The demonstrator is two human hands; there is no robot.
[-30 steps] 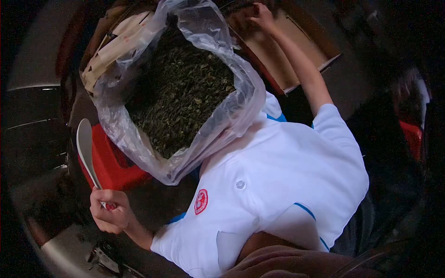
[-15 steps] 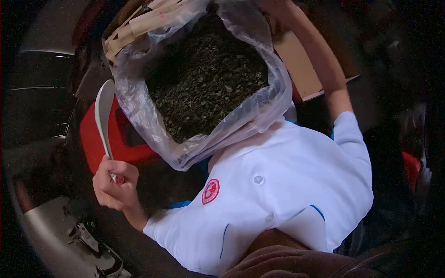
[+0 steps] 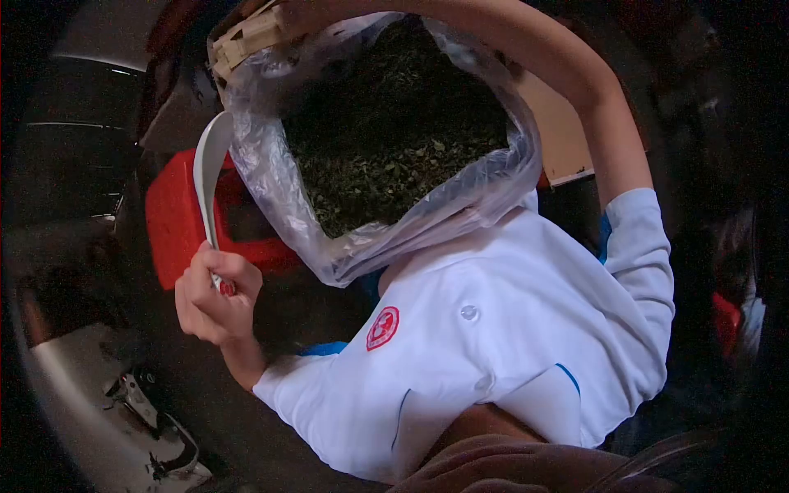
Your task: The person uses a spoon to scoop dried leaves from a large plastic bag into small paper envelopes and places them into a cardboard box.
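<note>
My left hand (image 3: pixel 218 294) is closed around the handle of a white spoon (image 3: pixel 209 168), held upright with its long curved bowl pointing up; a bit of red shows at the handle's end. Beside the spoon is a clear plastic bag (image 3: pixel 411 246) lining a cardboard box, with its mouth spread wide. Dark dried leaves (image 3: pixel 386 168), like loose tea, fill it. My right arm stretches across the far side of the bag, and my right hand (image 3: pixel 308 15) is by the cardboard flaps (image 3: pixel 246 41) at upper left. Its fingers are dim and partly cut off by the frame's edge.
A red plastic stool (image 3: pixel 177 218) stands under the left side of the box. To the right lies a flat cardboard piece (image 3: pixel 555 131). A grey and black object with metal fittings (image 3: pixel 148 411) is at lower left. Something red (image 3: pixel 727 320) shows at far right.
My right hand has swung from the bag's upper right across to the flaps at upper left. The spoon stays in my left hand, slightly shifted right and up in view along with the bag.
</note>
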